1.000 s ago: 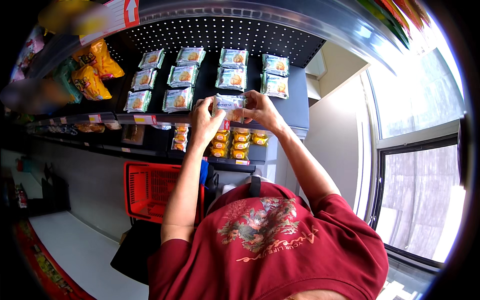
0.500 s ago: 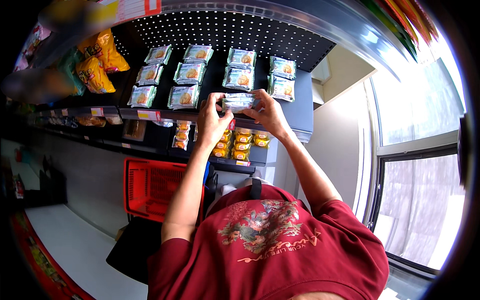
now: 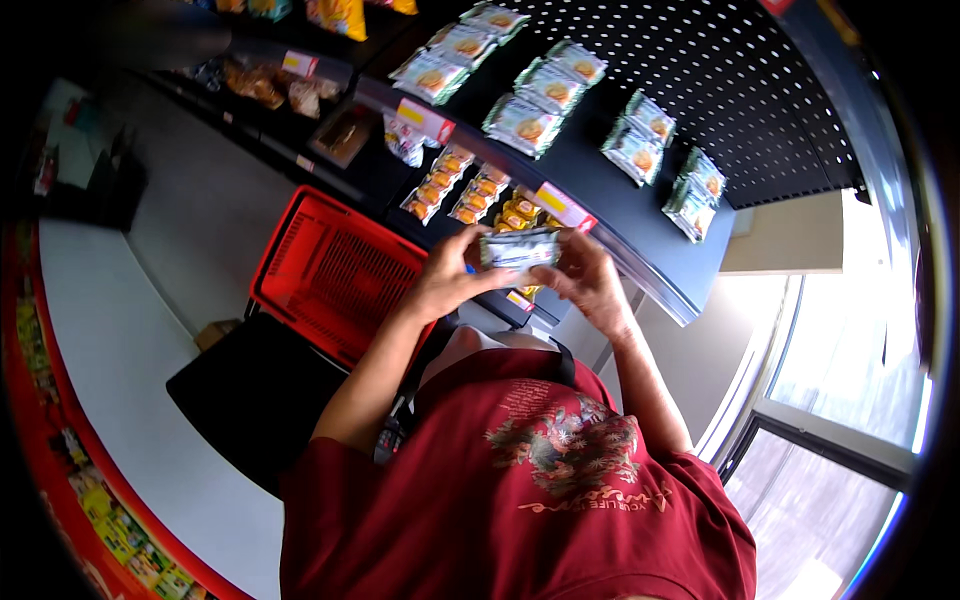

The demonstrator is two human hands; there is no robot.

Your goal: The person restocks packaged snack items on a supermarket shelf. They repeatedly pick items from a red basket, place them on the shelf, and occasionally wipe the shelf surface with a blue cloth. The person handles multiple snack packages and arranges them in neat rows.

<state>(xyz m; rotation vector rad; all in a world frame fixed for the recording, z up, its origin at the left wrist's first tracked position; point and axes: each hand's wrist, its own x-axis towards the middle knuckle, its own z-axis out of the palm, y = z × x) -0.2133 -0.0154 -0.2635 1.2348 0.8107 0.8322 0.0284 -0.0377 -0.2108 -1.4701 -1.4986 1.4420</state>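
Gripping a small stack of pale snack packets [image 3: 518, 247] from both ends, the left hand [image 3: 452, 278] and right hand [image 3: 590, 285] hold it at chest height, just in front of the dark shelf [image 3: 600, 190]. Keeping the ends squared and level should stop the packets sliding apart. Below them, the red basket [image 3: 335, 275] appears empty, though its mesh floor is hard to read.

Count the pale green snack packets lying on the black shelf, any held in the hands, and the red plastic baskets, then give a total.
On the black shelf, pale green snack packets: 10
Between left hand and right hand, held snack packet: 1
Nearby, red plastic basket: 1
Total: 12
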